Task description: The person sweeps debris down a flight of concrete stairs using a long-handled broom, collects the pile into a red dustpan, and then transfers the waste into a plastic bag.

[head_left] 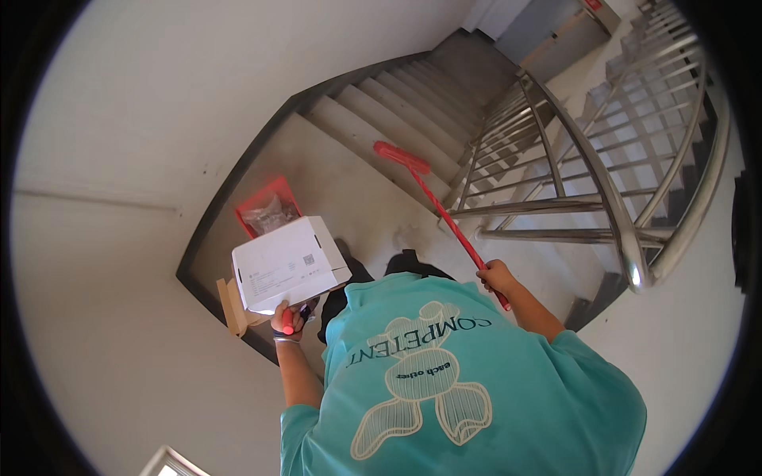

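My right hand (496, 277) is closed round the red handle of a broom (450, 220), near its top end. The broom slants forward, its red head over the edge of the first stair. My left hand (287, 317) is closed round a red handle end, in line with a red dustpan (246, 204) that has crumpled clear plastic (271, 214) in it. Between hand and pan lies a white box (287, 266), hiding the middle of the dustpan; its near edge meets my fingers. What bears the box's weight cannot be made out. Tan cardboard (232, 308) shows beside it.
Grey stairs (381, 107) lead down ahead of the landing (337, 163). Metal railings (556, 205) stand to the right, and a white wall (119, 143) with a dark skirting runs along the left. A grey door (548, 36) is at the far end.
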`<move>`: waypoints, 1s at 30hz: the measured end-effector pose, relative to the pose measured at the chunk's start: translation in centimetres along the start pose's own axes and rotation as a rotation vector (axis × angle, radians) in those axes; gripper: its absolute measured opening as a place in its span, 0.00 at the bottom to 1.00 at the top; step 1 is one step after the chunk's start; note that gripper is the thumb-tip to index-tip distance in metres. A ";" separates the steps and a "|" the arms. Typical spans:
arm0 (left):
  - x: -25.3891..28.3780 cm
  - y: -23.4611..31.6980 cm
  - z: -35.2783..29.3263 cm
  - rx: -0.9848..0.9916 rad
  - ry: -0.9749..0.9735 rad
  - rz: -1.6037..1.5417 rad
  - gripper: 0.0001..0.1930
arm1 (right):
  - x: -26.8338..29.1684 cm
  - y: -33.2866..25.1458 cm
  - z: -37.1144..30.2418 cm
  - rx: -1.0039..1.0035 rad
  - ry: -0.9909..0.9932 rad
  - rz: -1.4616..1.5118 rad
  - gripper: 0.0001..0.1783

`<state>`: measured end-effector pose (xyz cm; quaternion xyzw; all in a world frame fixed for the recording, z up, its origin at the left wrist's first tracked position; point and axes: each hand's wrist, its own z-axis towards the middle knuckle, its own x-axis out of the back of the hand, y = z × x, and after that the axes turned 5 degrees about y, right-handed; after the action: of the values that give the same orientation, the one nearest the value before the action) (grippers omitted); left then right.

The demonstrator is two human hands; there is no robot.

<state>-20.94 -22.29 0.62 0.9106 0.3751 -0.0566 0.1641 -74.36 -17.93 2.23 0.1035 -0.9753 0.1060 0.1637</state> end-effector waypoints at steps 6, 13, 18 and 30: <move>-6.3 1.6 6.4 0.175 -0.182 0.056 0.11 | 3.6 1.0 -0.5 -0.083 0.078 0.154 0.10; -12.4 2.1 6.3 0.245 -0.173 0.133 0.11 | 5.4 4.0 -0.1 -0.141 -0.106 0.707 0.10; -14.1 0.0 5.6 0.227 -0.184 0.147 0.11 | 8.3 2.3 2.5 -0.117 -0.298 1.010 0.13; -8.1 -6.1 5.6 0.220 -0.252 -0.046 0.16 | 6.1 2.4 11.8 -0.089 -0.278 0.503 0.13</move>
<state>-30.86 -25.56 -4.31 0.8998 0.3640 -0.2148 0.1081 -84.12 -19.49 -6.99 -0.1354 -0.9871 0.0850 0.0016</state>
